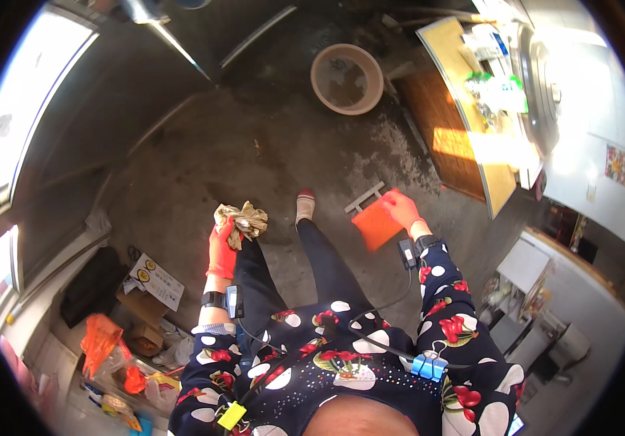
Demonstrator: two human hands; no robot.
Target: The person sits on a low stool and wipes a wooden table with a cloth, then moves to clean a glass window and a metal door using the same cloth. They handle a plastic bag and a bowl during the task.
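My left hand (222,245), in an orange-red glove, is closed on a crumpled tan cloth or paper (244,220) at the left of my legs. On the right, my right hand (399,207), gloved alike, grips the upper edge of an orange dustpan-like piece (378,222). Its far side is blurred, so its exact kind is unclear. Close beside that piece lies a pale grey bar with short prongs (364,197). Both wrists carry black straps with small devices and cables.
A pink plastic basin (347,79) with murky water stands on the dark floor ahead. A wooden cabinet with a cluttered top (470,117) is at the right. Cardboard boxes (157,280) and orange plastic bags (100,340) lie at the lower left, near a wall. White shelving (522,267) stands lower right.
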